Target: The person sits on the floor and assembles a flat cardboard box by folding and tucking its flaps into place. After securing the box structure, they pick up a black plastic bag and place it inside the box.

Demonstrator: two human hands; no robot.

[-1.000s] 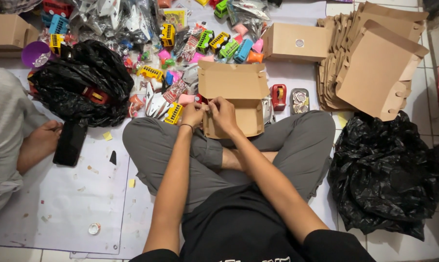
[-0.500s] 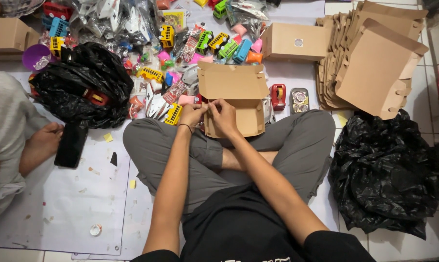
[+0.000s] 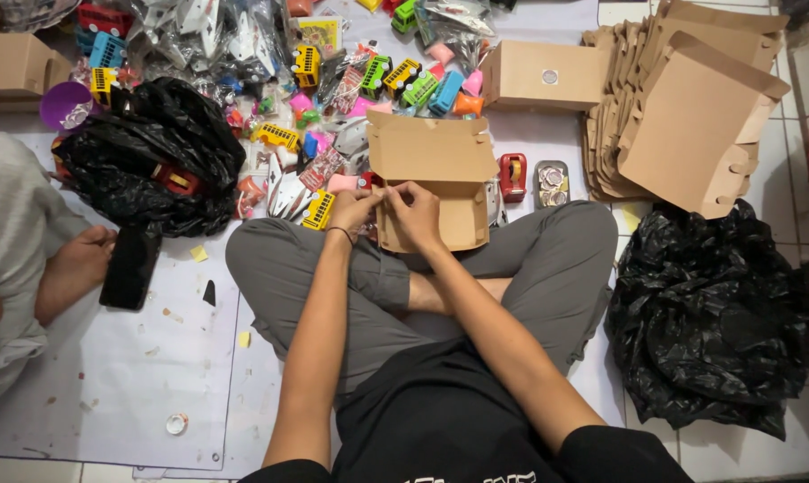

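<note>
An open brown cardboard box (image 3: 440, 192) rests on my crossed legs, its lid flap standing up toward the far side. My left hand (image 3: 355, 210) and my right hand (image 3: 413, 210) meet at the box's left front corner, fingers pinched on its edge. What the fingertips grip beyond the cardboard is too small to tell. A yellow toy bus (image 3: 319, 210) lies just left of my left hand.
A heap of bagged toy vehicles (image 3: 351, 72) fills the floor ahead. A closed box (image 3: 547, 76), a stack of flat box blanks (image 3: 690, 107), a red tape dispenser (image 3: 512, 174), black plastic bags (image 3: 145, 156) (image 3: 717, 313) and another person's hand (image 3: 78, 268) surround me.
My hands have stayed at the box's left front corner, with only small finger movements. The other person's hand has barely shifted.
</note>
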